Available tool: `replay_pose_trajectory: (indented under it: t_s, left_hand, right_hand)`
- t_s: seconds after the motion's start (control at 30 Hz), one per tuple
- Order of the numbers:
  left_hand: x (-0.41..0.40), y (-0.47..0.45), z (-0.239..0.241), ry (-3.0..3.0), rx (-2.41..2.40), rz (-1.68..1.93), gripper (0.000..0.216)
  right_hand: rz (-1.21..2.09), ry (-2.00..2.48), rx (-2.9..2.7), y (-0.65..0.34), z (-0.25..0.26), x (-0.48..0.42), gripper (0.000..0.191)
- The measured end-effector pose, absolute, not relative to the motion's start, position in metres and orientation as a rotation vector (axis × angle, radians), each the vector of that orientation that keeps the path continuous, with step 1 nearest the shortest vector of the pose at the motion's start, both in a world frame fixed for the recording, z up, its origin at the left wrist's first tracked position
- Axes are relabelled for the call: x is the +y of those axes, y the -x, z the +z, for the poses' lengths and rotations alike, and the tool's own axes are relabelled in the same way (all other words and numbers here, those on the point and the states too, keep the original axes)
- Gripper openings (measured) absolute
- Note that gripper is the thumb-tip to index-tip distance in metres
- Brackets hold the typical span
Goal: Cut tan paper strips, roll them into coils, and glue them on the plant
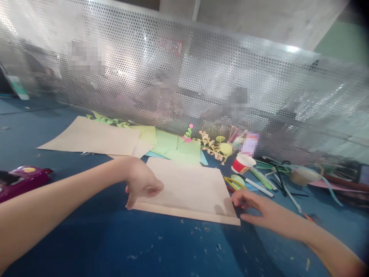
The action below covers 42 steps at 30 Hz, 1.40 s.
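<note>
A pale cream sheet of paper point(184, 184) lies on the blue table, with a narrow strip folded up along its near edge. My left hand point(142, 182) is bent over the left end of the sheet, fingers curled, one fingertip at the near left corner of the folded strip. Beside the right edge of the paper is my right hand point(253, 207); its thumb and fingers are apart and hold nothing. Its shadow falls on the sheet's lower right part.
Behind are another cream sheet point(95, 134), green paper sheets point(173, 144) and curled paper strips point(215, 146). A red-and-white paper cup point(242, 163) and several markers point(259, 186) stand or lie to the right. A purple object point(29, 181) sits left. A perforated metal screen point(173, 77) borders the table.
</note>
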State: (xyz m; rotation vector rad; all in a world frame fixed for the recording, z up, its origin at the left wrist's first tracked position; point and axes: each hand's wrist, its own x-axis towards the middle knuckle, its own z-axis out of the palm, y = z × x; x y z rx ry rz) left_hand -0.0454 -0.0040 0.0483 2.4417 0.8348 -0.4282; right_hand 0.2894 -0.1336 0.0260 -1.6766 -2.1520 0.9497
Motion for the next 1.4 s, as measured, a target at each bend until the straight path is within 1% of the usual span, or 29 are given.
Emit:
replay_pose_trajectory:
  t_s: [0.1,0.17,0.23,0.33,0.47,0.53,0.63,0.83,1.03,1.13,1.23,1.33,1.4]
  left_hand:
    - [-0.004,0.044,0.052,-2.372,0.721,-0.720,0.045]
    - [-0.005,0.043,0.055,-2.388,0.723,-0.726,0.046]
    - [-0.007,0.043,0.059,-2.426,0.734,-0.727,0.045]
    - [-0.011,0.040,0.059,-2.568,0.743,-0.653,0.033]
    - [-0.015,0.028,0.049,-2.705,0.602,-0.329,0.025]
    - [-0.015,0.022,0.041,-2.657,0.458,-0.226,0.021]
    - [-0.012,0.016,0.031,-2.539,0.351,-0.188,0.021]
    - [-0.007,0.017,0.025,-2.422,0.346,-0.253,0.015]
    - [-0.005,0.017,0.023,-2.368,0.324,-0.302,0.012]
    - [-0.003,0.020,0.028,-2.352,0.282,-0.349,0.012]
    - [-0.001,0.026,0.037,-2.357,0.228,-0.413,0.021]
    - [0.000,0.031,0.045,-2.384,0.223,-0.487,0.030]
    - [0.002,0.034,0.049,-2.392,0.261,-0.503,0.028]
  right_hand:
    - [0.904,1.702,-2.046,-0.262,0.033,-0.131,0.021]
    - [0.793,1.689,-2.070,-0.234,0.034,-0.130,0.025]
    - [0.683,1.657,-2.147,-0.203,0.029,-0.129,0.026]
    - [0.573,1.613,-2.220,-0.165,0.015,-0.124,0.022]
    - [0.402,1.605,-2.254,-0.145,-0.005,-0.114,0.026]
    - [0.409,1.612,-2.238,-0.144,-0.010,-0.111,0.025]
    - [0.452,1.598,-2.218,-0.145,-0.011,-0.109,0.021]
    - [0.612,1.587,-2.148,-0.148,-0.011,-0.106,0.020]
    - [0.848,1.479,-2.144,-0.158,-0.008,-0.104,0.009]
    - [0.976,1.415,-2.167,-0.165,-0.003,-0.104,0.013]
    - [0.943,1.368,-2.240,-0.168,0.002,-0.104,0.018]
    - [0.833,1.391,-2.270,-0.165,0.003,-0.106,0.010]
    - [0.760,1.442,-2.264,-0.160,0.001,-0.109,0.009]
